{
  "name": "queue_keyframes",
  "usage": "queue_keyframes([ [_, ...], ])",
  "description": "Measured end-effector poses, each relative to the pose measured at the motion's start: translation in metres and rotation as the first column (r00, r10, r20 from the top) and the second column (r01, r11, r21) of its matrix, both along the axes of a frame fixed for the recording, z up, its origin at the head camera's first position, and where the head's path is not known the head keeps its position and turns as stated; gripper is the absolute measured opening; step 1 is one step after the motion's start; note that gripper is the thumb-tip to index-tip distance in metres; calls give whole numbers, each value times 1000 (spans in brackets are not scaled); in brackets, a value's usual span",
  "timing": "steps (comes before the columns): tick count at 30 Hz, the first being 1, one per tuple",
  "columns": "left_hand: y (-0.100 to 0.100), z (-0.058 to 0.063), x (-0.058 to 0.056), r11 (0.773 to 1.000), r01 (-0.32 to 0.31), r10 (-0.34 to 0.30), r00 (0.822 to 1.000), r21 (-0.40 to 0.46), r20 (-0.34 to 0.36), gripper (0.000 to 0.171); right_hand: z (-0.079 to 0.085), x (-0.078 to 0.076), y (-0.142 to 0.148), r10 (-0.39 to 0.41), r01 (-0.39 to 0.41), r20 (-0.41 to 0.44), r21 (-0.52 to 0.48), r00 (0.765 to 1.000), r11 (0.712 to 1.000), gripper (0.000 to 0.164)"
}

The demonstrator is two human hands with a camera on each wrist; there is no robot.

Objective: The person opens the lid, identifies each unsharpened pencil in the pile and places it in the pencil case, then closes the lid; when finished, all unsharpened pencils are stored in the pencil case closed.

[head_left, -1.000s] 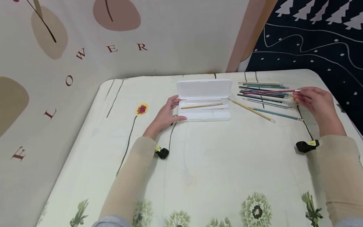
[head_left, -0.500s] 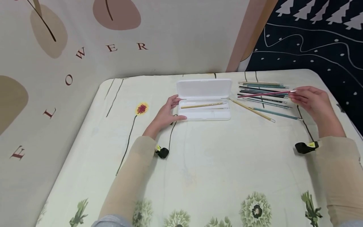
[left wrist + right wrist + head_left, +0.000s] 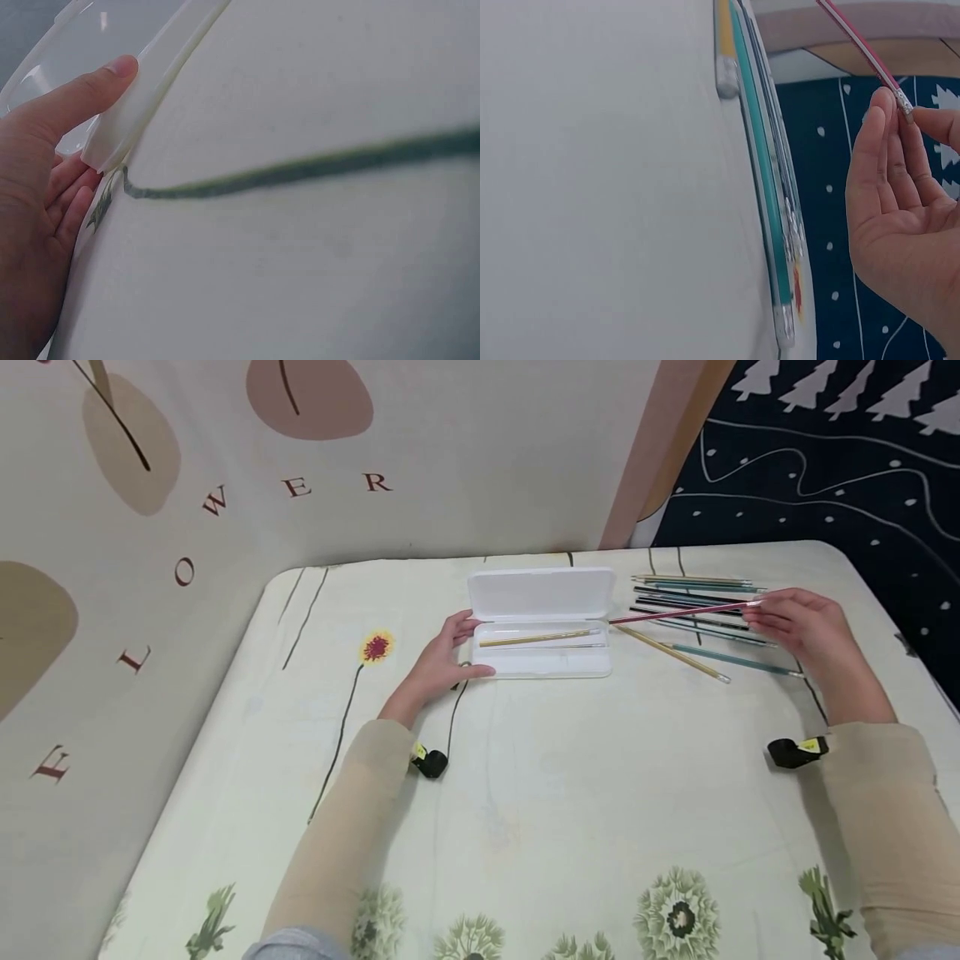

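Note:
My right hand (image 3: 797,625) pinches a dark pink pencil (image 3: 686,612) by its eraser end. The pencil slants down to the left over other pencils, its far tip right at the right edge of the white pencil case (image 3: 540,670). In the right wrist view the thumb and fingertips meet on the metal band of the pink pencil (image 3: 862,46). My left hand (image 3: 438,667) holds the left end of the case, thumb over the near corner (image 3: 105,146) and fingers at its side. The case lies with its lid (image 3: 540,593) raised; a yellow pencil (image 3: 536,638) and a thin pale stick are inside.
To the right of the case lie several dark and teal pencils (image 3: 690,582) in a loose row. A yellow pencil (image 3: 675,654) and a teal pencil (image 3: 738,660) slant nearer me. The flower-printed cloth (image 3: 562,793) covers the table; a wall cloth stands behind.
My right hand has moved left with the pink pencil, bringing its tip from above the pencil row to the case's right edge. My left hand has stayed on the case.

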State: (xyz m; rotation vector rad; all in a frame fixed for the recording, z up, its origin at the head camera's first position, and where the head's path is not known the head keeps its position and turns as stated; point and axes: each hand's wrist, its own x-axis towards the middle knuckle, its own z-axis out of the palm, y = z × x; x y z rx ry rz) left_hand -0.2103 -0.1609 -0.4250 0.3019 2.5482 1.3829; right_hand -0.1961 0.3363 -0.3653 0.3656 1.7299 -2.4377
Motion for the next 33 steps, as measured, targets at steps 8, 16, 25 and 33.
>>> queue_keyframes([
  [8, 4, 0, -3, 1000, 7, -7, 1000, 9, -9, 104, -2, -5, -16, 71, -66, -79, 66, 994, 996, 6],
  [16, 4, -1, -2, 1000, 8, -8, 1000, -3, -5, 105, -7, -8, -50, 137, -116, -73, 241, 988, 964, 5],
  [25, 1, -1, 1, 1000, 5, -5, 1000, -11, -15, 104, -12, -12, -96, 158, -96, -141, 373, 977, 923, 11],
  [33, 0, -3, 2, 1000, 0, 0, 1000, -8, -20, 103, -5, -19, -125, 250, -175, -65, 547, 966, 818, 35],
])
